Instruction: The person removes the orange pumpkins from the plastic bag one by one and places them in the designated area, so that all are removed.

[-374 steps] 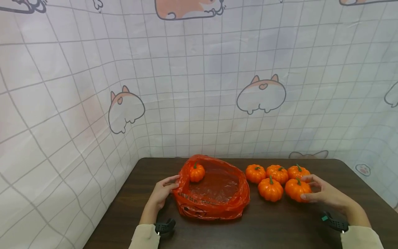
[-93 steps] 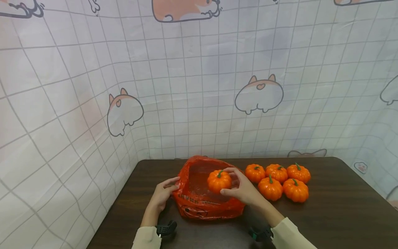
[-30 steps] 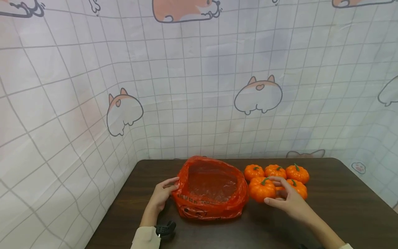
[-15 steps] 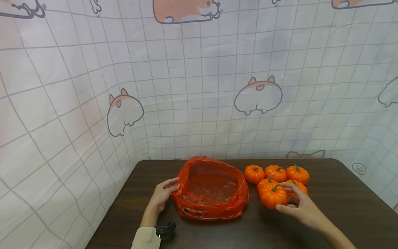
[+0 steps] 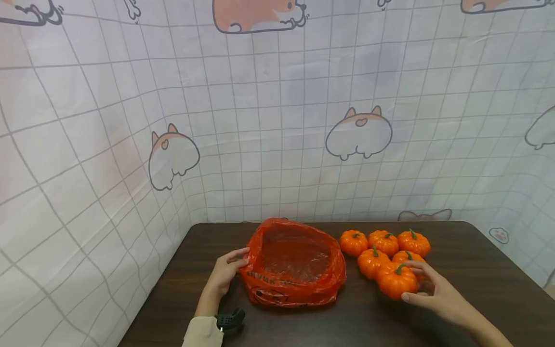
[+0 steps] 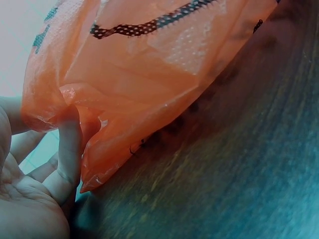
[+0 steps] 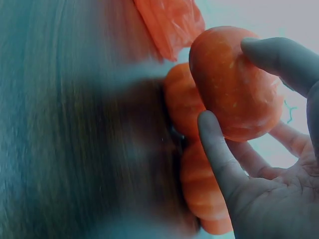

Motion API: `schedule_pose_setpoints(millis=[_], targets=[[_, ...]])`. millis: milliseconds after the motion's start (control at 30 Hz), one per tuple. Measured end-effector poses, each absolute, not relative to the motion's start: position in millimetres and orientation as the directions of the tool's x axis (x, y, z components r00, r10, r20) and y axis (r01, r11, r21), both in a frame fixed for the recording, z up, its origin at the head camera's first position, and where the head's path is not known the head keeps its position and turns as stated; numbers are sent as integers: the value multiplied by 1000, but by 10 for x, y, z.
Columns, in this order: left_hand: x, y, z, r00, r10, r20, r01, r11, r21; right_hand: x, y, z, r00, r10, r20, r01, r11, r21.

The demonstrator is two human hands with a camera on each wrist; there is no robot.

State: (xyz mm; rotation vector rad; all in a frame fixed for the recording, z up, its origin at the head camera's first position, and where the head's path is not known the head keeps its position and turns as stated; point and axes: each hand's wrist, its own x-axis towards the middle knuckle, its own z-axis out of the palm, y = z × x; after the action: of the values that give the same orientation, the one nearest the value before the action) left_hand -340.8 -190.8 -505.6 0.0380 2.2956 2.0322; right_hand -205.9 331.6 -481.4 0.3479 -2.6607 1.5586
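Observation:
My right hand (image 5: 446,299) grips a small orange pumpkin (image 5: 396,284) with a green stem, thumb and fingers around its sides. In the right wrist view this pumpkin (image 7: 234,84) is held up clear of the table, near two others. Just behind it in the head view stand a front-left pumpkin (image 5: 370,262) and a partly hidden front-right pumpkin (image 5: 407,257). At the left, a red plastic bag (image 5: 295,299) lies with its wide mouth upward and no pumpkin showing inside. My left hand (image 5: 223,274) holds the bag's left rim; the left wrist view shows fingers (image 6: 70,149) at the crumpled film.
Three more pumpkins form a back row, with the middle pumpkin (image 5: 383,243) between the others. The dark wooden table (image 5: 321,330) meets a white checked cloth backdrop (image 5: 277,144) at the back and sides.
The pumpkin seen inside the bag earlier has come out in my right hand. It has moved rightward, to the front of the other pumpkins. My left hand has stayed at the bag's rim.

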Motion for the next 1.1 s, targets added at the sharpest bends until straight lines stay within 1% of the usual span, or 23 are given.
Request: schedule_pose_setpoints(millis=[367,467,600,800,1033,1100], targets=[[-3432,-1897,-5087,-998,51,-42,-36,125,991,-2030,3465,-4919,-942,-292,167,-291,457,-841],[-3447,-1896,-5098,-998,43,-42,-36,128,991,-2023,3486,-4937,-941,-306,146,-280,458,-844],[-3449,-1900,-5099,-998,49,-37,-31,118,993,-2027,3497,-4949,-944,-308,121,-263,480,-837],[-3438,-1904,-5082,-998,57,-41,-34,112,993,-2029,3496,-4970,-943,-312,117,-268,501,-823],[-3434,-1900,-5080,-998,55,-38,-31,121,992,-2015,3493,-4925,-960,-267,82,-237,621,-747],[-3435,-1899,-5087,-998,53,-36,-29,126,992,-2012,3497,-4918,-961,-267,71,-230,634,-739]])
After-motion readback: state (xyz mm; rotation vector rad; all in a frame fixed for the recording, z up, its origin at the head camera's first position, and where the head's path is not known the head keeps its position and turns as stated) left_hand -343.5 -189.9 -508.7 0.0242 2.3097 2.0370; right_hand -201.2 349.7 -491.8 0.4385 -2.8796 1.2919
